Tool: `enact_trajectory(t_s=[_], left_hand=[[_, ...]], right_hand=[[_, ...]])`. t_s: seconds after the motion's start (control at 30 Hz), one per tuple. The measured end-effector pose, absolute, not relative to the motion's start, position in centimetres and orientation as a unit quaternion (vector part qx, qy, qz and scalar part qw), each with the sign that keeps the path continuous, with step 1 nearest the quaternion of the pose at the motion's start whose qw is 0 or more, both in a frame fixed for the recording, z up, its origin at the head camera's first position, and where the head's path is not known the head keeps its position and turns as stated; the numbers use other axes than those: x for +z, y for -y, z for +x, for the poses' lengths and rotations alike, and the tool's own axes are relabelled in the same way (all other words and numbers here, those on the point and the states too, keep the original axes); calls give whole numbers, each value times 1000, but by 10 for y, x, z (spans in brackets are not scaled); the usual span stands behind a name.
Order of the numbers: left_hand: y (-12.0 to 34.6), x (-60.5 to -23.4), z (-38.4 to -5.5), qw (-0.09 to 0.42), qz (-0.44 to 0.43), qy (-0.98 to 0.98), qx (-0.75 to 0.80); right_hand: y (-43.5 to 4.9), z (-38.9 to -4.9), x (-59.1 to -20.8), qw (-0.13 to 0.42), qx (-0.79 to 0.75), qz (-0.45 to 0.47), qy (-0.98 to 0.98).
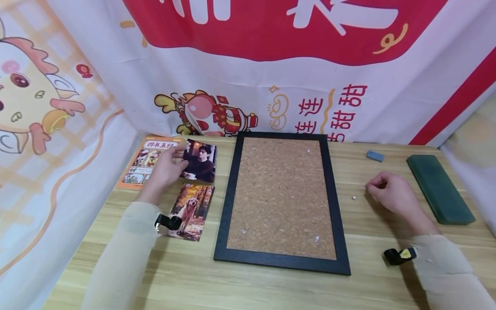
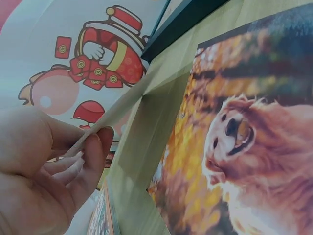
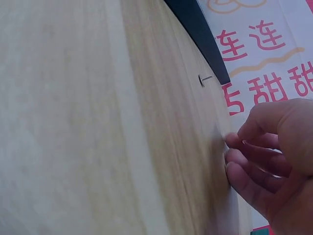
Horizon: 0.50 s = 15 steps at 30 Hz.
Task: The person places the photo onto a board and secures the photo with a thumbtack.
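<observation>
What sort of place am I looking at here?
Likely an indoor corner set up for tabletop craft work: a wood-grain table, a printed cartoon backdrop behind it, and a black-framed cork board on top.

Left hand [image 1: 167, 166] pinching; right hand [image 1: 394, 192] low, fingers [image 3: 247, 182] curled.

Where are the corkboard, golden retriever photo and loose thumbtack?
Corkboard [image 1: 282, 196], head view: middle of the cork.
Golden retriever photo [image 1: 189, 212], head view: the dog's chest.
Thumbtack [image 3: 201, 81], right wrist view: its flat head.

Bright, diffuse light with soft shadows.
</observation>
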State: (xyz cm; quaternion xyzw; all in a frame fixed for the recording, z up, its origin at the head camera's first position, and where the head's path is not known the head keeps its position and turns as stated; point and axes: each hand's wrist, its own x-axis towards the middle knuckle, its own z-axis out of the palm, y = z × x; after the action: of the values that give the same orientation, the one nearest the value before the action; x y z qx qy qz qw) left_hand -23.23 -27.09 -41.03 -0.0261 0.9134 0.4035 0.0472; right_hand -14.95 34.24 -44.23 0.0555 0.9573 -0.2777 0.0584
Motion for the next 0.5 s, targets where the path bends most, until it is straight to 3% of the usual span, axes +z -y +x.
enact_trajectory(t_s=[0.5], left_hand=[[265,-397,-226,60,-21,-901,430]], right_hand=[[-342,-152,-447,63,-320,64,-943]])
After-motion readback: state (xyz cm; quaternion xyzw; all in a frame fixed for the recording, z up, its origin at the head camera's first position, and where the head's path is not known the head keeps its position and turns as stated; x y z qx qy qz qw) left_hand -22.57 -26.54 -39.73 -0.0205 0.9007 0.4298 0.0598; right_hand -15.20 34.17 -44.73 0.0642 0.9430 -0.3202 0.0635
